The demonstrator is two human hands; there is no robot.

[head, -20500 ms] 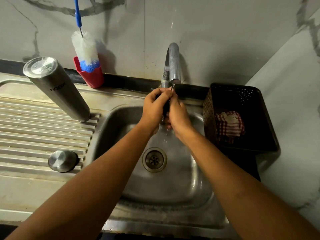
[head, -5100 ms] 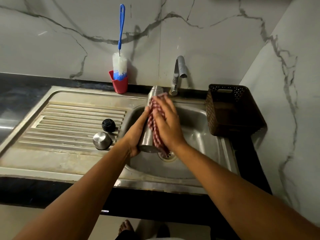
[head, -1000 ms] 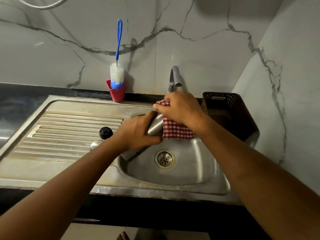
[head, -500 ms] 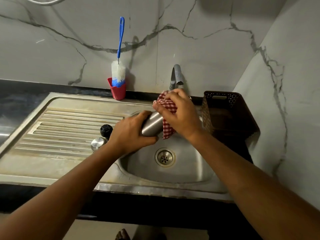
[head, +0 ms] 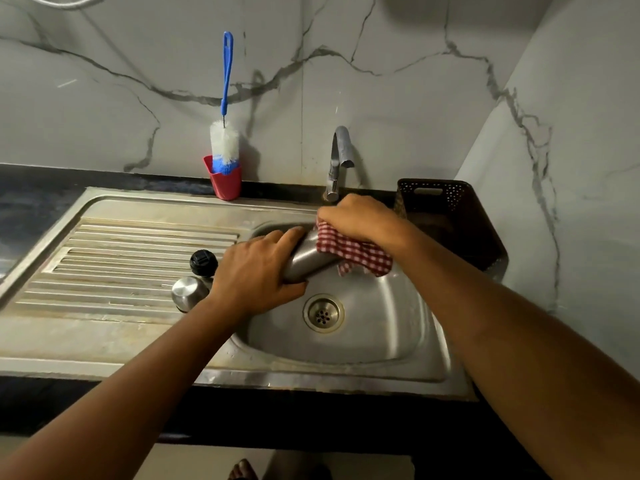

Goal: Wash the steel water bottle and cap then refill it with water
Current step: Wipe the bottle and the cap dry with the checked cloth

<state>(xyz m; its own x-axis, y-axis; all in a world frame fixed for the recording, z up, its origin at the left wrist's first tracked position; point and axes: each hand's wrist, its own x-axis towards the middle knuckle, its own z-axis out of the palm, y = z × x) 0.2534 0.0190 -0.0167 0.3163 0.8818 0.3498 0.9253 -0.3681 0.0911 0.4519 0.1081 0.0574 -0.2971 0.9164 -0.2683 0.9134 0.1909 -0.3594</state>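
Observation:
My left hand (head: pixel 258 271) grips the lower body of the steel water bottle (head: pixel 306 259), which lies tilted over the sink basin (head: pixel 381 327). My right hand (head: pixel 360 218) holds a red and white checked cloth (head: pixel 356 252) wrapped over the bottle's upper end, hiding its mouth. On the drainboard, just left of my left hand, sit a black inner cap (head: pixel 203 262) and a steel outer cap (head: pixel 188 292). The tap (head: pixel 341 157) stands behind my right hand; I see no water running.
A red cup (head: pixel 225 183) with a blue-handled bottle brush (head: pixel 225 140) stands at the back wall. A dark perforated basket (head: pixel 450 220) sits right of the basin. The ribbed drainboard (head: pixel 104 265) spreads left. The drain (head: pixel 323 313) lies below the bottle.
My right hand has turned with the cloth over the bottle's top end, and the cloth now hangs lower on the right. The left hand keeps its grip on the bottle.

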